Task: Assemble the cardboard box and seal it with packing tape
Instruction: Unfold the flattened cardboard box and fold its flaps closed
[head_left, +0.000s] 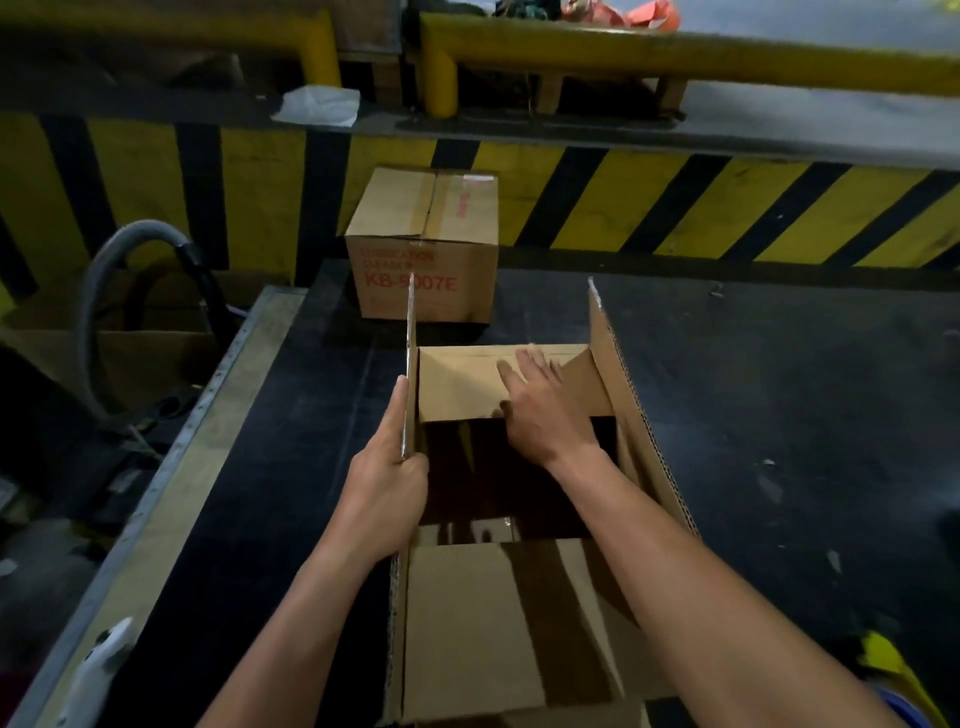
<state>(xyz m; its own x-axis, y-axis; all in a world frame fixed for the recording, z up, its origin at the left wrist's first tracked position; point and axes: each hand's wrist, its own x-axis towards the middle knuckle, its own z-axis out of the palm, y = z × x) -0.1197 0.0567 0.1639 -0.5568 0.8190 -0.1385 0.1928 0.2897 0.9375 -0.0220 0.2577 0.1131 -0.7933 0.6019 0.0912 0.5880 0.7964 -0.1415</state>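
The cardboard box (467, 499) stands open-topped on the dark table (779, 389), close in front of the person. Its near short flap (493, 623) is already folded inward and lies roughly level over the opening. At the near left edge of the table sits a white object (104, 660) that I cannot identify, and no roll of tape shows plainly.

The left hand (387, 493) grips the near end of the left long flap (412, 364), fingers curled round its edge, holding it upright and clear of the opening. The right hand (540, 410) lies flat with straight, slightly spread fingers on the far short flap (457, 379), pressing it down and inward. The right long flap (613, 364) stands free, leaning a little outward.

The step in hand looks to be folding the two short flaps before the long ones. To do it well, the far flap should be pushed down until it lies level with the near one, creased along its scored line rather than bent midway. The palm should press near the hinge so the board does not buckle. The left long flap should stay out of the way until both short flaps are flat, then come over first or together with the right one, so the long edges meet along the middle with no gap or overlap; a skewed seam would make taping harder.

Beyond the open box, just apart from it, a sealed box (423, 244) with red print rests at the table's far edge; behind that runs a yellow-and-black striped wall (675, 202).
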